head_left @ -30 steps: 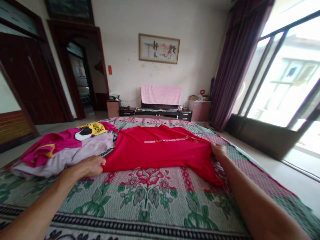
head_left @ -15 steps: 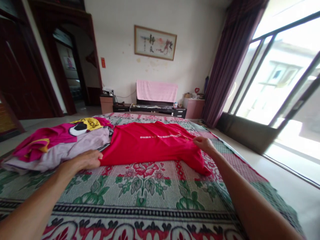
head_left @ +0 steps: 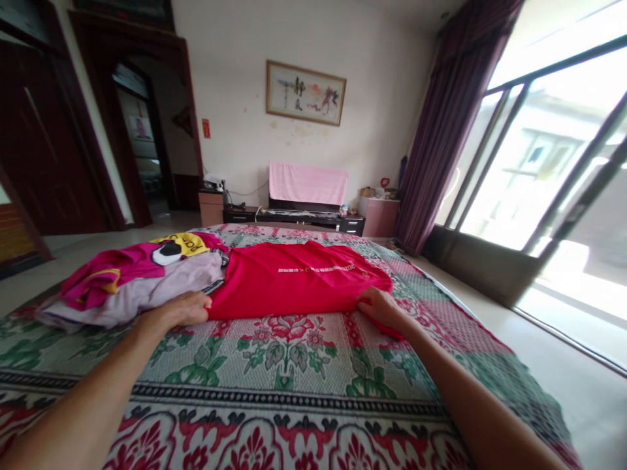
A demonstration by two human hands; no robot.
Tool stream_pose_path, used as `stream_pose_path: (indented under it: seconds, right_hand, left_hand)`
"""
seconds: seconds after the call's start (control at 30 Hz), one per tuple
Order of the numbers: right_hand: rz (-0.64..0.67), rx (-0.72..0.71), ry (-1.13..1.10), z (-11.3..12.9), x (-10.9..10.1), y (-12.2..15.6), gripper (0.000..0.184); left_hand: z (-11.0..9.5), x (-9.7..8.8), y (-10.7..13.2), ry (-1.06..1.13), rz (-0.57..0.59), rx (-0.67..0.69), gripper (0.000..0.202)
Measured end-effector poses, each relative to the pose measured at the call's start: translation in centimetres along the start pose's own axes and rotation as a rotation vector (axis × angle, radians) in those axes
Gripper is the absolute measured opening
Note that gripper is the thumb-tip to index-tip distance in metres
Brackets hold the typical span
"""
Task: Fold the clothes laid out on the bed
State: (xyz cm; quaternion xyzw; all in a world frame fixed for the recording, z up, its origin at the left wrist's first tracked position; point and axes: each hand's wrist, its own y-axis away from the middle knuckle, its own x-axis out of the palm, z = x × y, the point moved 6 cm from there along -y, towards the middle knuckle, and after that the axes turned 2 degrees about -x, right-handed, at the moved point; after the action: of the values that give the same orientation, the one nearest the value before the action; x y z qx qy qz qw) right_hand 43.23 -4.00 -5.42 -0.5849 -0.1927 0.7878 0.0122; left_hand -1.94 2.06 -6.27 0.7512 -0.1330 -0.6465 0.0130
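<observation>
A red T-shirt [head_left: 294, 277] with a line of white print lies flat on a flowered bedspread [head_left: 289, 385]. My left hand [head_left: 183, 308] rests on its near left corner, fingers curled down over the hem. Fingers closed on the cloth, my right hand [head_left: 379, 307] grips the near right corner of the shirt, with the sleeve folded in under it. Both forearms reach out over the bed from the bottom of the view.
A pile of pink, yellow and lilac clothes [head_left: 132, 281] lies left of the shirt, touching it. Beyond the bed stand a low dark cabinet [head_left: 298, 219] with a pink towel [head_left: 307, 184], a doorway at left and a large window with purple curtains [head_left: 441, 130] at right.
My right hand has drawn the shirt's right sleeve inward and down toward me, so the shirt is narrower now. My left hand has stayed on the left corner.
</observation>
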Motion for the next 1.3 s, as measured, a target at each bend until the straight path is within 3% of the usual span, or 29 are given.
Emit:
stream_pose_path:
  seconds: [0.2, 0.37, 0.5, 0.6, 0.73, 0.83, 1.03, 1.17, 1.3]
  right_hand:
    - [-0.201, 0.117, -0.044, -1.0, -1.7, 0.1, 0.031]
    - [0.035, -0.042, -0.111, -1.6, -1.2, 0.0, 0.026]
    - [0.056, -0.062, -0.057, -2.5, -0.9, 0.1, 0.031]
    - [0.018, -0.001, 0.052, -2.7, -0.7, 0.1, 0.03]
    - [-0.014, 0.095, 0.123, -2.8, -0.8, 0.3, 0.029]
    - [-0.073, 0.209, 0.123, -3.2, -1.5, 0.5, 0.033]
    - [-0.14, 0.333, 0.114, -4.0, -1.5, 0.7, 0.038]
    - [-0.208, 0.337, 0.082, -4.3, -0.5, 0.8, 0.037]
    - [-0.191, 0.237, 0.04, -4.0, 0.0, 0.7, 0.031]
  left_hand:
    - [-0.6, -0.6, 1.0, 0.021, -0.021, 0.008, 0.01]
    - [1.4, 0.2, 0.2, 0.219, 0.041, -0.065, 0.012]
    - [2.3, -1.0, -0.2, 0.386, -0.108, -0.044, 0.019]
    - [2.3, -2.2, 0.1, 0.61, -0.225, -0.083, 0.027]
    - [1.3, -2.8, 0.4, 1.034, -0.254, -0.007, 0.03]
    - [1.3, -2.7, 0.3, 1.177, -0.27, -0.005, 0.035]
    - [2.3, -1.3, -1.1, 1.101, -0.392, -0.059, 0.037]
    - [2.2, 0.2, -1.9, 0.802, -0.536, -0.148, 0.04]
    - [0.9, 0.6, -1.6, 0.503, -0.658, -0.103, 0.037]
